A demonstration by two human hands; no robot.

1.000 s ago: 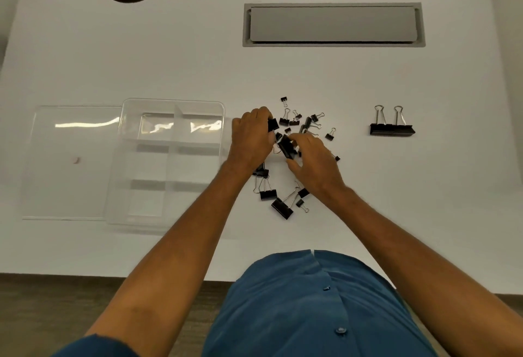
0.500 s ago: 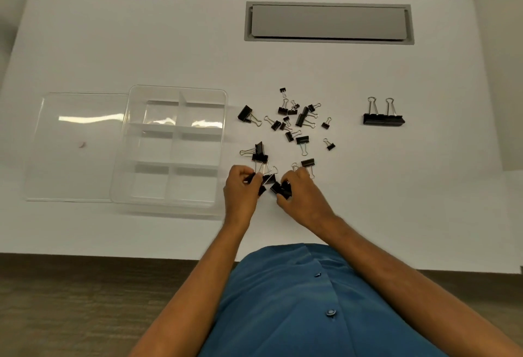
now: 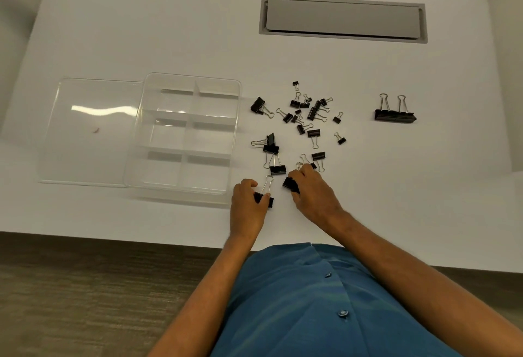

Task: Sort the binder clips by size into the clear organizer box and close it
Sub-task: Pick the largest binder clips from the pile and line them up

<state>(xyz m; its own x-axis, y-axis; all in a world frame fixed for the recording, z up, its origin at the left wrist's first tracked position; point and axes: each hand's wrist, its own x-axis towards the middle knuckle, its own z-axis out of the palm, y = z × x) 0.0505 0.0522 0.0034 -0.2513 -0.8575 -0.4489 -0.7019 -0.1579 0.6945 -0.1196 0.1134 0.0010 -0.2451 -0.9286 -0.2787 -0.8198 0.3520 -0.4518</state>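
Pinching a medium binder clip (image 3: 264, 197) in the left hand (image 3: 246, 204); right hand (image 3: 312, 191) curled round another clip (image 3: 291, 184) of like size. Both low over the near desk edge (image 3: 113, 209). Best carried by the black bodies, matched pair dropped into one cell. Organizer box (image 3: 189, 133) just left, every compartment bare, lid (image 3: 93, 130) open flat beside it. Loose clips (image 3: 307, 119) scattered beyond; large clip (image 3: 394, 114) well apart, right.

Office: white desk (image 3: 141, 31) with grey cable hatch (image 3: 342, 18).
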